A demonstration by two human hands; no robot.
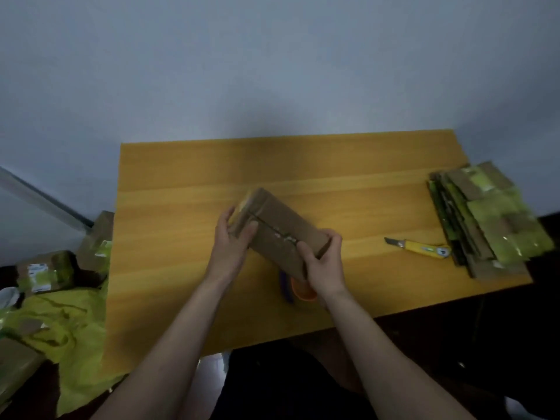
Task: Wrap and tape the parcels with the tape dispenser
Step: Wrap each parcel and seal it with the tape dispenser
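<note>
Two bare hands clamp one brown corrugated cardboard box (pixel 277 234), an oblong carton held tilted over the middle of the yellow wood-grain laminate worktop (pixel 188 268). The left hand (pixel 233 237) curls its fingers and thumb round the box's far-left end, where a strip of glossy yellowish tape crosses the cardboard. The right hand (pixel 325 262) grips the near-right end, fingers wrapped over the corner. Between the two grips a dark seam runs along the top face, with pale scuffed patches where the paper surface has torn; no print can be read on it.

Just below the right grip, partly hidden by the box and the wrist, lies the orange and purple plastic tape dispenser (pixel 298 287); only a rounded orange part and a purple edge show. To the right of the right grip, well apart, a yellow plastic utility knife (pixel 421 247) lies flat with its dark blade out. Beyond it sits a stack of flattened brown cardboard sheets with green tape patches (pixel 485 216), overhanging the worktop's right edge.

Left of the left grip, off the worktop, are taped brown parcels with white labels (pixel 45 271), their writing too blurred to read, and crumpled yellow-green plastic wrapping (pixel 60 328). Everything is dim and soft.
</note>
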